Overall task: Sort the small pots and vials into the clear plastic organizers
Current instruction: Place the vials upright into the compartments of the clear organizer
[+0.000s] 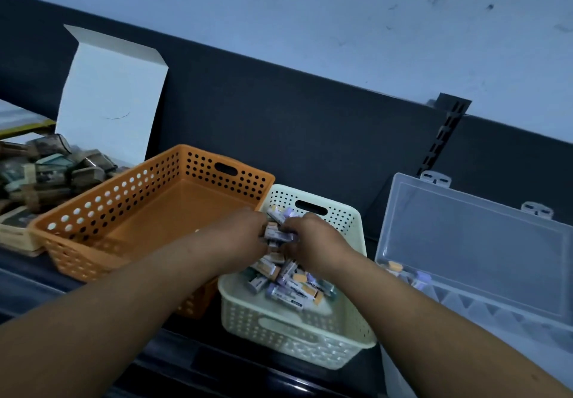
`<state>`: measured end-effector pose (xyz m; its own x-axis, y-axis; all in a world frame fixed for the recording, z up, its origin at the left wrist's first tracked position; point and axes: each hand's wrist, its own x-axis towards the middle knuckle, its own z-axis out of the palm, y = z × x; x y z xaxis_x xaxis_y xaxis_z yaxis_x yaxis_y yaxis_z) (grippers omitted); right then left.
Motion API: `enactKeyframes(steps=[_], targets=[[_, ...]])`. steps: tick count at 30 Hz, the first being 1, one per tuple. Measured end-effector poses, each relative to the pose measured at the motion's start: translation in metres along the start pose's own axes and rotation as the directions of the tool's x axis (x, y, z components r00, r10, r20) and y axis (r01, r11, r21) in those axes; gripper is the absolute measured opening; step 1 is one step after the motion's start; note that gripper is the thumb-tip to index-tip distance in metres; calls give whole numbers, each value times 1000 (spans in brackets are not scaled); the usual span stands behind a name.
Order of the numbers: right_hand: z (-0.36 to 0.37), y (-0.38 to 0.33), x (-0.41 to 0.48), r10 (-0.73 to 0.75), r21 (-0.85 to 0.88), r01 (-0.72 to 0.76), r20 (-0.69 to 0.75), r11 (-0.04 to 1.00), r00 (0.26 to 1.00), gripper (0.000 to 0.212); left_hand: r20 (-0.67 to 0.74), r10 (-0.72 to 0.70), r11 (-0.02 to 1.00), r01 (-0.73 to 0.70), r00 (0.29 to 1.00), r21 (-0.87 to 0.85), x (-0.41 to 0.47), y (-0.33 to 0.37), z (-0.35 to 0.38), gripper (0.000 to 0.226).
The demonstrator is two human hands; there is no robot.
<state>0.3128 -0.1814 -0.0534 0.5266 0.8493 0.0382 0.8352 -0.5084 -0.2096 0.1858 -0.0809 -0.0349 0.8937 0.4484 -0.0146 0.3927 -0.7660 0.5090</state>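
Left hand [240, 234] and right hand [314, 241] together clutch vial bundle [279, 232] over cream basket [294, 335]; overfull grip risks spill short of clear organizer [471, 242], right.

Labels on vials [294, 286] unreadable; organizer [474, 242] cut by right edge.

No text can be read. The vials [291, 286] heaped in the cream basket [297, 335], low in the centre of the frame, carry white labels with dark print, but the lettering is too small and blurred to make out. The packets [46, 174] at the left edge show only blurred patterns. The white carton flap [111, 93] at upper left bears one thin curved line.
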Motion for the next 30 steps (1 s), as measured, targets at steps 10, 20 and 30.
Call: enactKeyframes(steps=[10, 20, 30], targets=[[-27, 16, -11, 81, 521, -42, -52, 853, 995, 16, -198, 132, 975, -92, 971, 201, -6, 16, -3, 50], [-77, 70, -60, 90, 917, -121, 94, 380, 992, 18, -341, 137, 944, -227, 930, -240, 9, 102, 15, 7], [-107, 187, -134, 273, 769, -147, 390, -623, 880, 24, -94, -48, 575, -50, 994, -817, 27, 211, 69, 20]])
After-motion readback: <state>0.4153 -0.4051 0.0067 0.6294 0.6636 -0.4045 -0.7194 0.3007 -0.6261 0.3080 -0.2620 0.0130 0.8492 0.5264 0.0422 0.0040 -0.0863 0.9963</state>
